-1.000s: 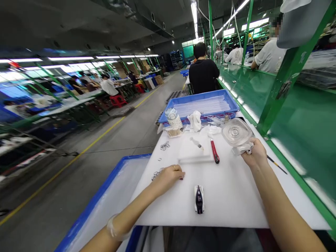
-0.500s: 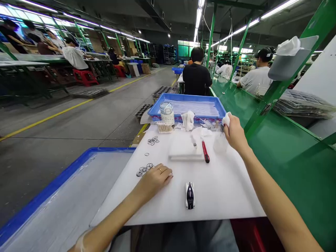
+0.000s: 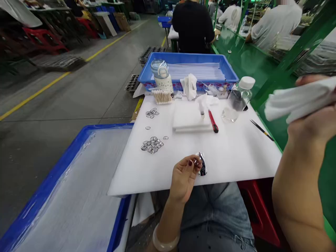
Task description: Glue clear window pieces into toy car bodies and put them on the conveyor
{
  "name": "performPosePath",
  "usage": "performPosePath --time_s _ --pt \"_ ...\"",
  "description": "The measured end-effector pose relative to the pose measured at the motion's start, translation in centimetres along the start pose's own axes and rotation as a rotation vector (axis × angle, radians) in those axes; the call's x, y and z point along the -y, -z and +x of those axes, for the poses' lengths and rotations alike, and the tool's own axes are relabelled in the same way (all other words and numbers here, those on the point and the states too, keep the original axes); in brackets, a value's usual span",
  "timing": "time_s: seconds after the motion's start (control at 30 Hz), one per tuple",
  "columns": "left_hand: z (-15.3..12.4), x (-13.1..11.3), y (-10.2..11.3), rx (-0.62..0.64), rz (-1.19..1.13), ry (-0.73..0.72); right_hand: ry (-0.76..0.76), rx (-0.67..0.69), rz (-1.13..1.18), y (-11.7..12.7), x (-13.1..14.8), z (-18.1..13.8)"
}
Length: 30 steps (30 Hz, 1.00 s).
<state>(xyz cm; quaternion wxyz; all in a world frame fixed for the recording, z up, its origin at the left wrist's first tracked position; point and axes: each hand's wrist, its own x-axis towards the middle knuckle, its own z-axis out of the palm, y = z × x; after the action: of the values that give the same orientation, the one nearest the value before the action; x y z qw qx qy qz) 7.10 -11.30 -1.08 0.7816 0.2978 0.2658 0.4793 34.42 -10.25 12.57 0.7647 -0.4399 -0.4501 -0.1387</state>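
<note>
My left hand is closed in a pinch beside the toy car near the front edge of the white table. Something small and dark seems to sit at its fingertips, too small to make out. The car is white and black, partly covered by those fingers. My right hand is raised at the far right, gripping a folded white cloth. Thin black-edged oval rings lie in a loose pile to the left, with a smaller group farther back.
A clear bottle with a white cap, tweezers, a red utility knife and a white pad lie on the table. Behind are cotton swabs, a dotted cup and a blue tray. A person sits ahead.
My left hand has gone from the ring pile to the toy car. My right hand has drawn back from the bottle with the white cloth, uncovering the bottle. The view has tilted down.
</note>
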Motion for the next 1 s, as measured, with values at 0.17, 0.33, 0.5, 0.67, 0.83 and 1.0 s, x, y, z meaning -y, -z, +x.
performPosePath --time_s 0.17,0.33,0.5,0.67,0.83,1.0 --pt "-0.4 -0.3 0.4 -0.02 -0.042 0.031 -0.364 0.695 -0.059 -0.9 5.6 -12.3" --pt "-0.7 -0.2 0.4 -0.061 -0.032 0.029 -0.053 0.746 -0.073 -2.5 6.6 -18.0" --pt "-0.7 0.0 0.3 -0.105 -0.009 -0.009 0.186 0.746 -0.174 -2.6 6.8 -17.8" --pt "-0.7 0.0 0.1 -0.11 0.013 -0.054 0.239 0.744 -0.221 -2.1 7.1 -17.0" --pt "-0.6 -0.2 0.0 -0.117 0.064 -0.066 0.167 0.868 -0.13 -1.9 7.1 -16.9" --pt "-0.8 -1.4 1.6 -0.14 0.333 -0.208 -0.228 0.658 -0.154 2.1 4.2 -14.1"
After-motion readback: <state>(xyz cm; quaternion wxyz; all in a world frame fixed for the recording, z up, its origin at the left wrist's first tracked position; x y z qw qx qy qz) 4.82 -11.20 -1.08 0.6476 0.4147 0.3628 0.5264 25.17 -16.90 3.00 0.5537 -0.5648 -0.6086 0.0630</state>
